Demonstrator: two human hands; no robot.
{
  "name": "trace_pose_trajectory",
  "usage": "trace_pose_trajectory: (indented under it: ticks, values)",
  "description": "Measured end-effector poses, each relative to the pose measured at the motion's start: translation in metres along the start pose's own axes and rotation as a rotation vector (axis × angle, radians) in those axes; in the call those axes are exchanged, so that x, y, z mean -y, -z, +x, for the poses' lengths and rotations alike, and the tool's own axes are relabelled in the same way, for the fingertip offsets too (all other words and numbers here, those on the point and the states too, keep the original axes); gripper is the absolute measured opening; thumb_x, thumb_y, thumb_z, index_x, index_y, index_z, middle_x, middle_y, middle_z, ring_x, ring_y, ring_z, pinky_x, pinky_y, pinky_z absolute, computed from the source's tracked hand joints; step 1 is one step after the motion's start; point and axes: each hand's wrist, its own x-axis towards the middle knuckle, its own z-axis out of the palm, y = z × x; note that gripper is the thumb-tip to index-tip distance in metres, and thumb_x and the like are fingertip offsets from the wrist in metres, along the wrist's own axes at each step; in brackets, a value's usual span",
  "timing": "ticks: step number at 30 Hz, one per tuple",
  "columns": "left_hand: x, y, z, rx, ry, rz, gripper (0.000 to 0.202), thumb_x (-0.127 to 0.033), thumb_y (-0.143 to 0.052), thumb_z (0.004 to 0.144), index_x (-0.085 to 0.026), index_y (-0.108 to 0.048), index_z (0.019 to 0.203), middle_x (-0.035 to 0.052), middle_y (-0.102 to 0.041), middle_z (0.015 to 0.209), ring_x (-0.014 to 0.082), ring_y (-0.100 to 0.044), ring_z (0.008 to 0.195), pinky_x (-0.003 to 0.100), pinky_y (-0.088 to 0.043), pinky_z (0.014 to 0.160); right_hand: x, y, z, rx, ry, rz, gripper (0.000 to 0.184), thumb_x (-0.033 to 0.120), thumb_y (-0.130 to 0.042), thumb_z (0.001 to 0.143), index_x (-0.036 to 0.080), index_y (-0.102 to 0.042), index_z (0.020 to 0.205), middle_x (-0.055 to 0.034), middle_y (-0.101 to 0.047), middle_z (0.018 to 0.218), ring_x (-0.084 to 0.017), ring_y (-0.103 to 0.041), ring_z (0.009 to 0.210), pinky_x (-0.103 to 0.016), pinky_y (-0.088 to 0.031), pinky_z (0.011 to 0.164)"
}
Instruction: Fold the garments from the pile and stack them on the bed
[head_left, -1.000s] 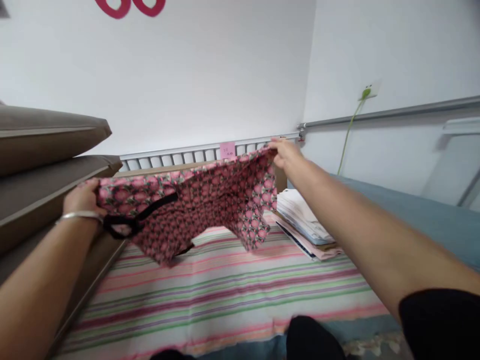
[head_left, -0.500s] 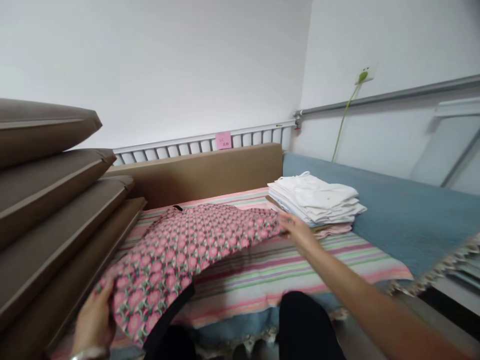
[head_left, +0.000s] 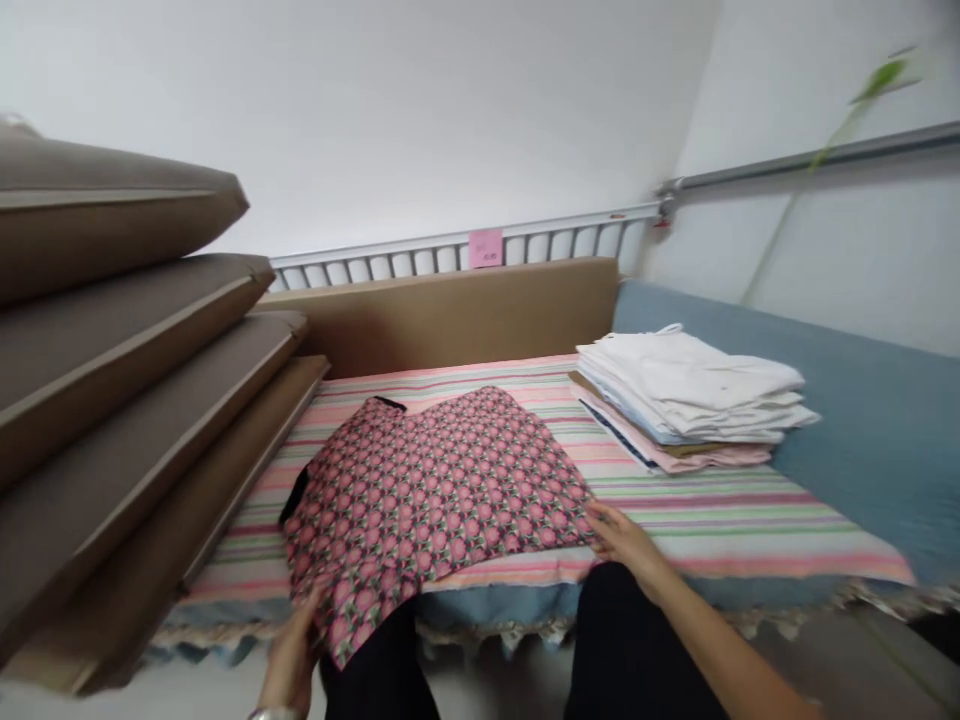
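Observation:
A pink floral top (head_left: 450,480) with black trim lies spread on a striped cloth, its near left part hanging over the front edge onto my dark-clad leg. At its lower left corner my left hand (head_left: 291,645) is closed on the fabric, the fingers partly hidden by it. My right hand (head_left: 622,540) pinches the lower right corner between thumb and fingers, close to the striped cloth. Beyond that hand, on the right, sits a pile of folded clothes (head_left: 686,385), white ones uppermost with blue, brown and pink layers below.
Several thick brown cushions (head_left: 142,370) are stacked at the left. A brown padded board (head_left: 450,320) runs along the back, before a white radiator with a pink note (head_left: 485,247). The striped cloth (head_left: 675,530) covers a blue seat, whose blue backrest (head_left: 862,370) stands at the right.
The floral top has come down from being held partly raised and now lies flatter. My right hand has lowered towards me; both hands keep their corners. The view has shifted left.

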Motion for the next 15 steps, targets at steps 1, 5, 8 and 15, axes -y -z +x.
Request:
trace_pose_trajectory:
  ticks: [1,5,8,15]
  values:
    - [0.0,-0.001,-0.004,-0.015,-0.024,0.016,0.026,-0.037,-0.074,0.056,-0.023,-0.072,0.078,0.006,-0.069,0.099,0.0218,-0.064,0.091,0.027,-0.05,0.064,-0.001,0.001,0.0,0.029,0.013,-0.065,0.041,0.03,-0.073,0.063,0.02,-0.064,0.101,0.0038,-0.06,0.058,-0.012,-0.056,0.047,-0.024,-0.047,0.05]
    - [0.002,-0.002,-0.015,-0.025,-0.049,-0.006,0.028,-0.032,-0.079,0.05,-0.017,-0.071,0.072,0.0068,-0.07,0.082,0.0178,-0.063,0.072,0.025,-0.048,0.06,-0.007,0.007,0.001,0.127,0.035,-0.144,0.042,0.034,-0.074,0.059,0.02,-0.067,0.098,0.0012,-0.062,0.057,-0.015,-0.057,0.05,-0.026,-0.05,0.054]
    - [0.001,-0.005,-0.021,-0.004,-0.012,-0.09,0.032,-0.035,-0.082,0.048,-0.017,-0.068,0.07,0.0018,-0.066,0.063,0.0144,-0.058,0.056,0.024,-0.044,0.052,-0.005,0.012,0.005,0.14,-0.042,-0.075,0.034,0.028,-0.075,0.055,0.02,-0.068,0.088,-0.0016,-0.063,0.059,-0.014,-0.056,0.049,-0.026,-0.051,0.052]
    - [-0.06,-0.048,-0.011,0.193,0.043,-0.184,0.029,-0.032,-0.071,0.066,-0.015,-0.066,0.088,0.009,-0.07,0.083,0.0227,-0.067,0.078,0.032,-0.053,0.068,0.055,-0.01,0.035,0.262,-0.121,0.211,0.02,0.013,-0.073,0.061,0.018,-0.065,0.078,-0.0023,-0.062,0.064,-0.012,-0.057,0.054,-0.022,-0.054,0.054]
